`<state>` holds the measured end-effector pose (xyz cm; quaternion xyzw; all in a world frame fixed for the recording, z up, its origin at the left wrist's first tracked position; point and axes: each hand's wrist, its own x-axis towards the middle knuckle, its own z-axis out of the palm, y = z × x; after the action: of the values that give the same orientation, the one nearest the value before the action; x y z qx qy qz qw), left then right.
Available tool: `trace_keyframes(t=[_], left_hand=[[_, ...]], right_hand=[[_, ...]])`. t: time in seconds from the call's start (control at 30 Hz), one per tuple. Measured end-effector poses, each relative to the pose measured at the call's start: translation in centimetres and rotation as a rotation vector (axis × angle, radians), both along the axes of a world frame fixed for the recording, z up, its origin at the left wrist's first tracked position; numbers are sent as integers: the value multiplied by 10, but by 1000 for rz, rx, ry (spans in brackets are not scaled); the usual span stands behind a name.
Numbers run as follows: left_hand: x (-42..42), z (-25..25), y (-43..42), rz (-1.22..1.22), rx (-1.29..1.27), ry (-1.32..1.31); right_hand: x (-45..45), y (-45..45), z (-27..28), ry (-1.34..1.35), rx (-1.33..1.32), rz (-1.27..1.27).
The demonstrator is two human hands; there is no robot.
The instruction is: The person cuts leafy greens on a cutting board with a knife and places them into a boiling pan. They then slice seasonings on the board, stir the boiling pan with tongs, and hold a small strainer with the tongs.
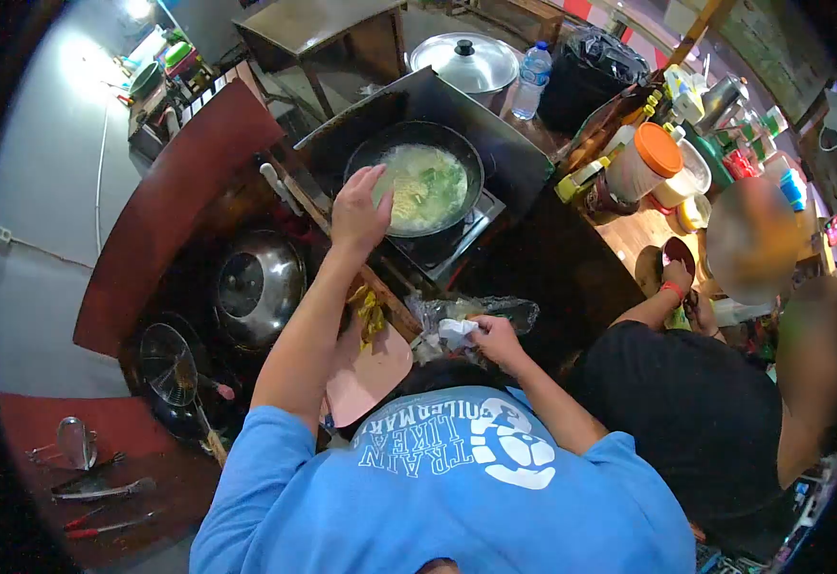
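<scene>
A black wok (353, 165) on the stove holds pale broth with noodles and green leaves (423, 191). My left hand (361, 210) is over the wok's left rim, fingers apart, with nothing visible in it. Lower down, my right hand (497, 342) has its fingers closed on a crumpled white wrapper (458, 332). Clear plastic bags (512, 312) lie beside that hand. A pink cutting board (366, 375) is beneath my left forearm, with yellow-green leaves (371, 316) at its top edge.
Dark metal guards (509, 143) stand behind the wok. Beyond them are a lidded pot (464, 65) and a water bottle (533, 81). At right, a co-worker in black (677, 411) holds a dark red bowl near an orange-lidded tub (658, 150). A metal lid (259, 292) lies left.
</scene>
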<state>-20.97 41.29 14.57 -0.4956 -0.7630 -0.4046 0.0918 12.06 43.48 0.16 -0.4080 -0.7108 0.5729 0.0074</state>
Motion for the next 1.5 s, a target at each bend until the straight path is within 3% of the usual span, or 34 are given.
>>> trace_keyframes(t=[0.07, 0.1, 0.13, 0.2, 0.27, 0.3, 0.33, 0.4, 0.47, 0.53, 0.6, 0.8, 0.87, 1.07, 1.17, 1.4, 1.5], left_hand=[[20, 17, -24, -9, 4, -54], [34, 28, -40, -30, 17, -109], [53, 35, -55, -66, 2, -207], [93, 42, -86, -160, -76, -375], [116, 31, -112, -447, -118, -199], [133, 30, -126, -449, -196, -296], [140, 21, -135, -481, -203, -212], [152, 18, -144, -391, -127, -324], [152, 20, -151, -289, -58, -308], [152, 23, -156, -182, 12, -298], [154, 26, -164, -7, 74, -351], [161, 20, -197, 55, 137, -263], [165, 24, -205, 95, 160, -259], [166, 31, -223, 24, 90, -91], [173, 39, -227, -177, 16, -94], [172, 21, -248, -135, -45, -100], [174, 21, -252, -123, -61, -69]], right_hand=[[-3, 4, -5, 271, -70, -70], [-8, 8, 33, 170, -223, -84], [-10, 9, 49, 177, -214, -87], [-16, 12, 66, 386, -406, -59], [-25, 11, 67, 483, -417, -22], [-29, 9, 81, 506, -494, 22], [-35, 7, 91, 528, -571, 68], [-46, 0, 109, 635, -571, 113], [-52, -7, 147, 485, -538, 125], [-58, -12, 122, 546, -545, 146], [-61, -17, 124, 410, -454, 141], [-64, -29, 109, 445, -475, 94], [-68, -35, 112, 403, -339, 142], [-74, -62, 107, 433, -404, 129], [-76, -74, 112, 467, -353, 157], [-77, -91, 86, 519, -586, 137], [-76, -97, 88, 426, -555, 161]])
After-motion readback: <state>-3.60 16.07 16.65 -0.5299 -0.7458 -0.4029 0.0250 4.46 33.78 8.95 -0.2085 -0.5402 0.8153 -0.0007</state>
